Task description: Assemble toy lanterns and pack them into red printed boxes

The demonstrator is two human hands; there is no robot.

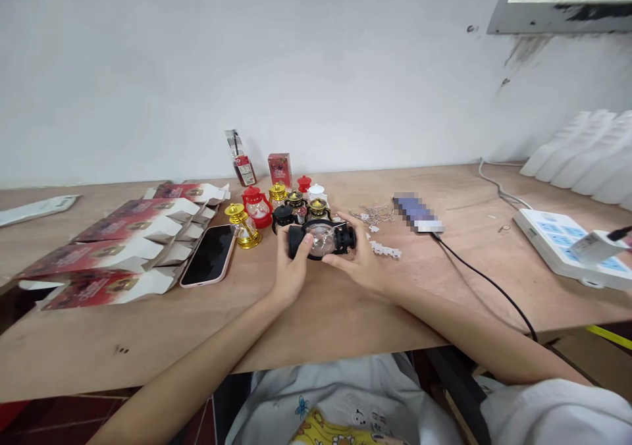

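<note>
A small black lantern (323,239) with a clear globe lies sideways between my two hands above the table. My left hand (292,261) closes round its base end, thumb on the side. At the other end, the fingers of my right hand (359,254) grip the lantern's top. Just behind it stand several more small lanterns: a gold one (243,226), a red one (257,207), a black one (283,217), a white one (316,193) and dark bronze ones (296,203).
Flattened-open red boxes (113,254) lie in a row at left, beside a phone (210,254). A closed red box (280,168) and a packet (241,162) stand near the wall. Metal chains (378,214), white pieces (386,250), a cabled phone (419,213) and a power strip (567,244) lie right.
</note>
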